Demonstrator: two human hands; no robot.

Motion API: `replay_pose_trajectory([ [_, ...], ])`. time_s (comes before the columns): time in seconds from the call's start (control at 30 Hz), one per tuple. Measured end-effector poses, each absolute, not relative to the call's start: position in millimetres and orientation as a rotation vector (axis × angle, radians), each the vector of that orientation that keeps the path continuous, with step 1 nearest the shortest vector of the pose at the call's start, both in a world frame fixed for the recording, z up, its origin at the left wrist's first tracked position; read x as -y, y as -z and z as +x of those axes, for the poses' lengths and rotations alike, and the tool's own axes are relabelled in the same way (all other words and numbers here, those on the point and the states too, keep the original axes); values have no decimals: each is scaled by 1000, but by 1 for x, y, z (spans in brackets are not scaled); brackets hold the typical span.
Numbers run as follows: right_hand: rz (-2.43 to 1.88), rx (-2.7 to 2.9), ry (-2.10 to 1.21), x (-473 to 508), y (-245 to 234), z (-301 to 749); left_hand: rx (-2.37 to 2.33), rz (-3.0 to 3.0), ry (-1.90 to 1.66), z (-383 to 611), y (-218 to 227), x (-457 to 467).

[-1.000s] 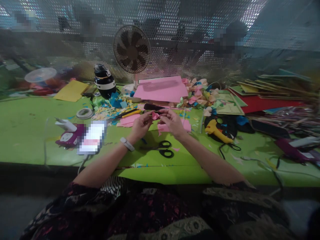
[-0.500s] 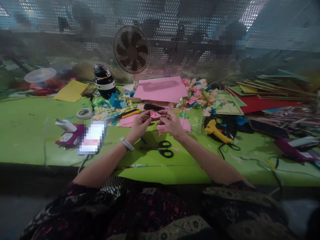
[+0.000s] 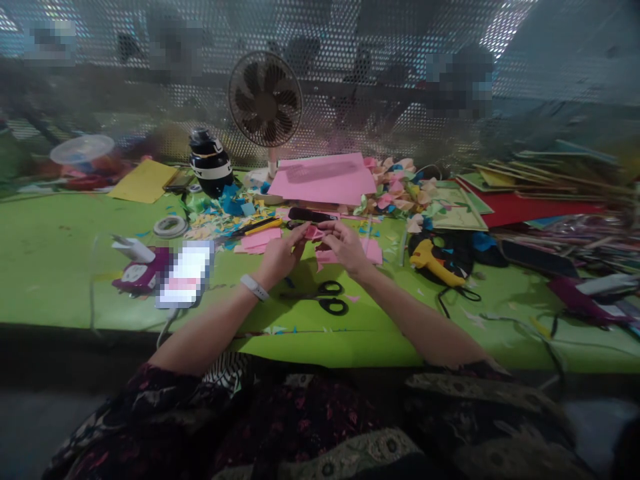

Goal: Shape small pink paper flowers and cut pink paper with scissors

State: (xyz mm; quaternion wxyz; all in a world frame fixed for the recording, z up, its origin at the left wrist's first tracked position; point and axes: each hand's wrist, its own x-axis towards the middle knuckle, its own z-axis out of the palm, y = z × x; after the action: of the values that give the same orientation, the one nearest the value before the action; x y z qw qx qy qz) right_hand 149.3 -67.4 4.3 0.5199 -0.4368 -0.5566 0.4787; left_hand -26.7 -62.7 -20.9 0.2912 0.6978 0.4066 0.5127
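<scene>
Between my two hands, above the green table, is a small folded piece of pink paper [image 3: 314,233]. My left hand [image 3: 283,252] pinches its left side, and my right hand [image 3: 345,247] grips its right side; the fingers hide part of it. Cut pink paper pieces [image 3: 373,251] lie under and beside my right hand, with another pink stack [image 3: 260,241] by my left. Below the hands rests a pair of black-handled scissors [image 3: 331,297]. A yellow craft knife [image 3: 263,227] and a black elongated object [image 3: 313,215] lie just beyond the fingers.
On the left are a lit phone [image 3: 186,275], a tape roll [image 3: 170,227] and a black bottle [image 3: 211,167]. A fan [image 3: 266,100] stands behind pink sheets [image 3: 323,180] and a heap of paper flowers [image 3: 397,183]. To the right lies a yellow glue gun [image 3: 437,262] with its cord.
My left hand has turned and its fingers have closed in on the pink paper, which now shows less and at a different angle. My right hand stays nearly in place.
</scene>
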Motion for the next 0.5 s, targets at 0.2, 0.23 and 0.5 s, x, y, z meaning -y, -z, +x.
replay_pose_trajectory([
  [0.2, -1046, 1387, -1145, 66, -3, 150, -1137, 2122, -1276, -31, 28, 61],
  [0.23, -1050, 1387, -1143, 66, -3, 150, -1136, 2155, -1261, -32, 29, 61],
  [0.5, -1047, 1324, -1172, 64, -2, 148, -1104, 2204, -1216, -32, 13, 67],
])
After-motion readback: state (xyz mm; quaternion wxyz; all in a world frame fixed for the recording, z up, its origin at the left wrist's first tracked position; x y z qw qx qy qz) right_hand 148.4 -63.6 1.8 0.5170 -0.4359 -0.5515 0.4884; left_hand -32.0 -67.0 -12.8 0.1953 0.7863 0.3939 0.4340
